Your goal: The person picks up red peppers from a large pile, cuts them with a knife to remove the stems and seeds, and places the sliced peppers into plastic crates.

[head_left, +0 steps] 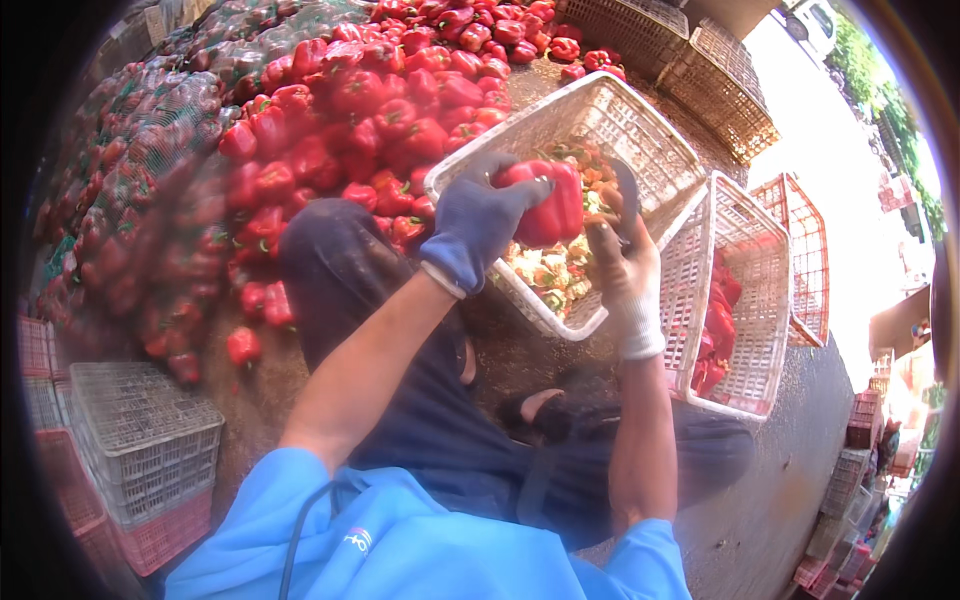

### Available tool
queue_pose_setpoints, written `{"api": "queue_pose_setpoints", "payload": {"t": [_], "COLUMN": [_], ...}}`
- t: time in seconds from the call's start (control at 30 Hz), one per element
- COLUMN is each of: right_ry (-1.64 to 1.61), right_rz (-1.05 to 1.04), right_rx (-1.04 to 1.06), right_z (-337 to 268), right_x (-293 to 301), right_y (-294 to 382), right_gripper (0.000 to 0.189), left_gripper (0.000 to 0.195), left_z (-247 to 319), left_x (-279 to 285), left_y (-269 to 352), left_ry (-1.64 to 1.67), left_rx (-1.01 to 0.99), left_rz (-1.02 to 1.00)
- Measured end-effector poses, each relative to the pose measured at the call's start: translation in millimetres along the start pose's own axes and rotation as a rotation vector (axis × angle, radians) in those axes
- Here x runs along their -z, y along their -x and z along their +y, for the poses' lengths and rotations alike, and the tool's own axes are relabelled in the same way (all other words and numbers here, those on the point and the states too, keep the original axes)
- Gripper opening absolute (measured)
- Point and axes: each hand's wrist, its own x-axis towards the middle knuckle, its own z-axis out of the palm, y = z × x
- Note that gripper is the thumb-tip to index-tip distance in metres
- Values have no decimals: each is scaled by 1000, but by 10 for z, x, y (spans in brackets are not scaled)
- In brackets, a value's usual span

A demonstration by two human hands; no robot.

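Note:
My left hand (pixel 480 217), in a blue knit glove, grips a whole red bell pepper (pixel 553 206) with the thumb across its top. Just right of it, my right hand (pixel 626 274), in a white-cuffed glove with dirty fingers, holds a knife with a dark curved blade (pixel 626 191) pointing away from me. Both hands are over a white plastic crate (pixel 517 289), which holds a heap of pale pepper cores and scraps (pixel 551 270). A second white crate (pixel 761 360), to the right, contains red pepper pieces (pixel 720 322).
A large pile of red bell peppers (pixel 360 135) spreads at upper left, beside green mesh sacks of peppers (pixel 142 135). Stacked crates (pixel 146 442) stand at lower left, more crates (pixel 720 82) at the upper right. An orange-rimmed crate (pixel 806 262) adjoins the second white one. My bent knees flank the hands.

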Motion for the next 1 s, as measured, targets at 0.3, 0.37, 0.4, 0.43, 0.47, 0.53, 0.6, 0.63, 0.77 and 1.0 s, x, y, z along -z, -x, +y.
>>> {"api": "queue_pose_setpoints", "payload": {"t": [0.3,0.37,0.4,0.43,0.47,0.53,0.6,0.63,0.77,1.0], "right_ry": [-40,-62,-40,-18,-28,-53,-32,-21,-271,-208], "right_rz": [-200,-159,-167,-174,-178,-186,-181,-178,27,5], "right_rx": [-309,-210,-199,-187,-201,-223,-228,-230,-227,-284], "right_z": [-257,-182,-202,-220,-232,-246,-229,-234,-487,-475], "right_x": [181,174,188,203,222,259,313,326,250,383], "right_y": [-63,-58,-69,-78,-83,-93,-90,-87,-19,20], "right_gripper": [49,44,43,42,41,39,37,36,30,29], "left_gripper": [40,37,35,33,33,31,31,31,32,34], "left_z": [101,151,174,188,193,204,204,208,278,231], "left_x": [-65,-90,-99,-107,-112,-107,-104,-109,-149,-137], "left_y": [230,261,276,286,293,298,312,324,394,401], "left_ry": [100,147,174,202,202,198,207,212,326,391], "left_rx": [76,96,104,112,101,74,71,69,34,35], "left_rz": [-216,-238,-244,-251,-260,-277,-279,-281,-380,-417]}}
